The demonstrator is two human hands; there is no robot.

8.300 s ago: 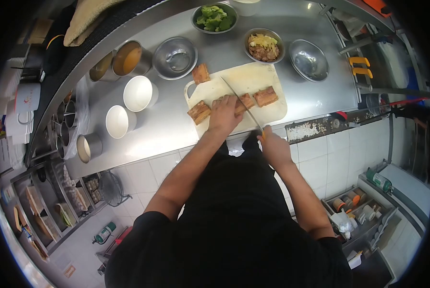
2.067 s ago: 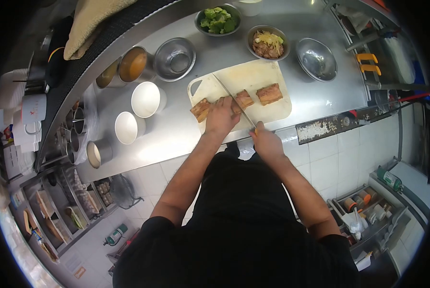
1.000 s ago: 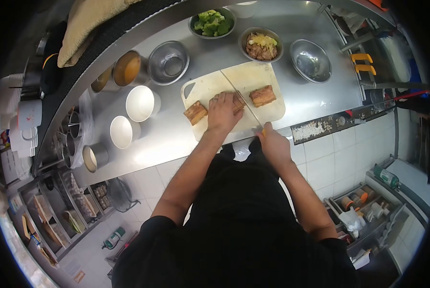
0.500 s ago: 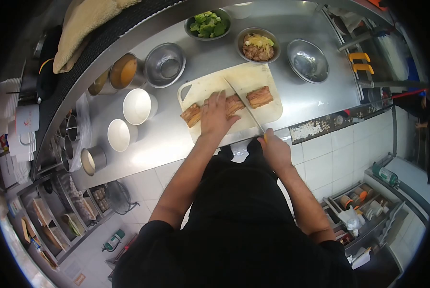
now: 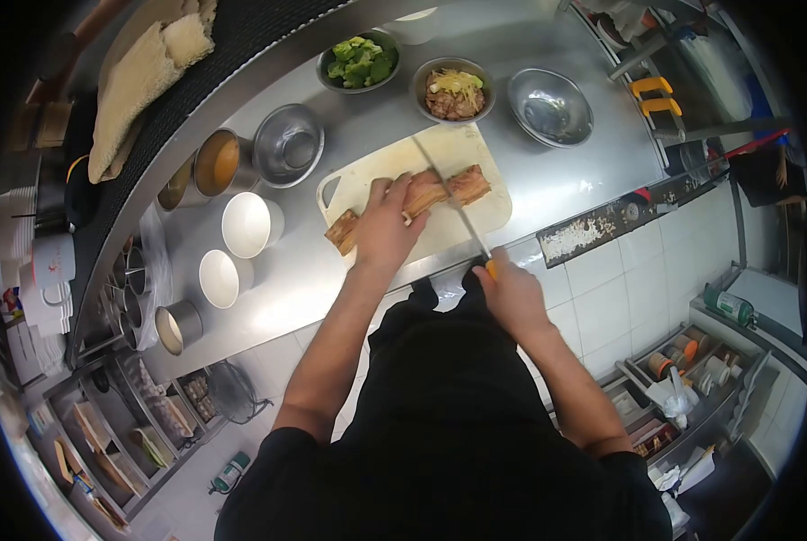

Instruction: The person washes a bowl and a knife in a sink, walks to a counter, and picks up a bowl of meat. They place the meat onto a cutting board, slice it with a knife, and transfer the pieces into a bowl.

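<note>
On a white cutting board lie browned pieces of meat in a row. My left hand is closed around the middle piece of meat, fingers curled over its left part. The left piece pokes out beside my wrist. In my right hand is the yellow handle of a knife. Its long blade points up and left across the board, lying between the middle piece and the right piece of meat.
Behind the board stand bowls of greens and of sliced meat with yellow shreds, plus empty metal bowls. White tubs and metal pots stand left. A shelf edge arches over the upper left.
The middle piece has moved right, close to the right piece, with a wider gap to the left piece. My left fingers have curled in. The whole view has shifted slightly.
</note>
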